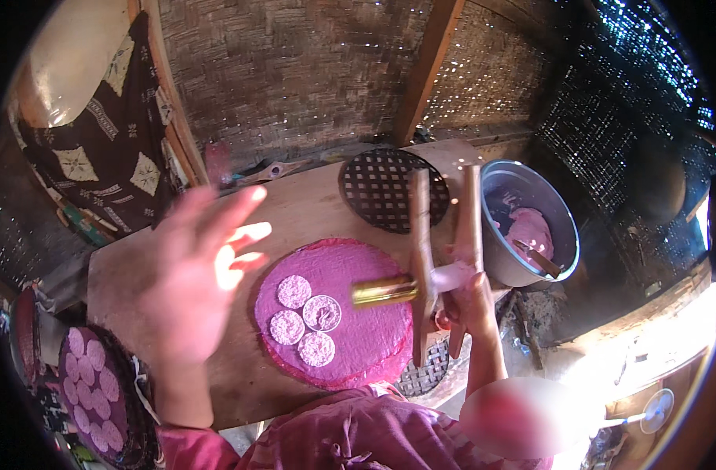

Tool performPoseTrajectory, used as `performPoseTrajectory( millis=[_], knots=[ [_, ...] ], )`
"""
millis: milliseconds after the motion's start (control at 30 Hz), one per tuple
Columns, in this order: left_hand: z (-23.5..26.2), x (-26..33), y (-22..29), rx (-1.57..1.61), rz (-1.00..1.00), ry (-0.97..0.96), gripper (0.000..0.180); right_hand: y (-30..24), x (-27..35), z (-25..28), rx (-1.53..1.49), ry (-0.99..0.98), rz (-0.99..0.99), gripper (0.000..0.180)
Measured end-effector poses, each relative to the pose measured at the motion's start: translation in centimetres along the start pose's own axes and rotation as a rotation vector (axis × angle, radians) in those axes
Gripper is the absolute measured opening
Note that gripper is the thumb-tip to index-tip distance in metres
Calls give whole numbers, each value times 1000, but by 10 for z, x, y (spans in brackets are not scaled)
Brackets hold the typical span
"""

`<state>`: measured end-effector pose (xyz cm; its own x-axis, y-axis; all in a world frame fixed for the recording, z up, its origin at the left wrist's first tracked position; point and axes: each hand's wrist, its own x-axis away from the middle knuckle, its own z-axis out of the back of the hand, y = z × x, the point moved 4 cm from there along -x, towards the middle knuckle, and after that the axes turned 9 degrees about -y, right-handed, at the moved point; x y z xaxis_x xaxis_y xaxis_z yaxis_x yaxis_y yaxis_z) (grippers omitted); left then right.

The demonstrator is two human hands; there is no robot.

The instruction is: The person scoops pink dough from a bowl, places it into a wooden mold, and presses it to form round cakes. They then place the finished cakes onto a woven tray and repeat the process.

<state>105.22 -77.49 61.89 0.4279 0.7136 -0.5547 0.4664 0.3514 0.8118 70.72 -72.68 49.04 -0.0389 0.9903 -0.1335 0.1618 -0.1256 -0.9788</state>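
My right hand (475, 301) grips a wooden hand press (420, 251) made of two long bars. A shiny brass cylinder (384, 291) sticks out from it to the left, over a round pink cloth-like mat (366, 321). Grouped on the mat's left half are several pale pink, strand-textured discs (294, 291); one (322, 313) has a light rim around it and a mark at its centre. My left hand (189, 286) is raised left of the mat, blurred by motion, with its fingers apart and nothing in them.
A grey bucket (568, 227) at the right holds pink dough (529, 231) and a flat tool. Behind the mat lies a dark round lattice tray (373, 188) on the wooden table (130, 274). At the lower left, a round mat (76, 427) carries several more discs. Woven walls surround the table.
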Motion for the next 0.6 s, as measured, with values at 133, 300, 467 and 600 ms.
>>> performPoseTrajectory(
  millis=[133, 300, 467, 600],
  knots=[
    [-6, -21, -105, 223, 309, -87, 84, 16, -3, -46, -12, -350, -175, 96],
    [-27, -22, -146, 787, 218, -88, 69, 37, 4, -72, -155, -655, -408, 107],
    [-26, -24, -149, 925, 177, -140, 65, 83, 33, -71, -683, -841, -746, 128],
    [-11, -45, -158, 968, 134, -151, 66, 94, 28, -64, -801, -916, -734, 129]
  ],
)
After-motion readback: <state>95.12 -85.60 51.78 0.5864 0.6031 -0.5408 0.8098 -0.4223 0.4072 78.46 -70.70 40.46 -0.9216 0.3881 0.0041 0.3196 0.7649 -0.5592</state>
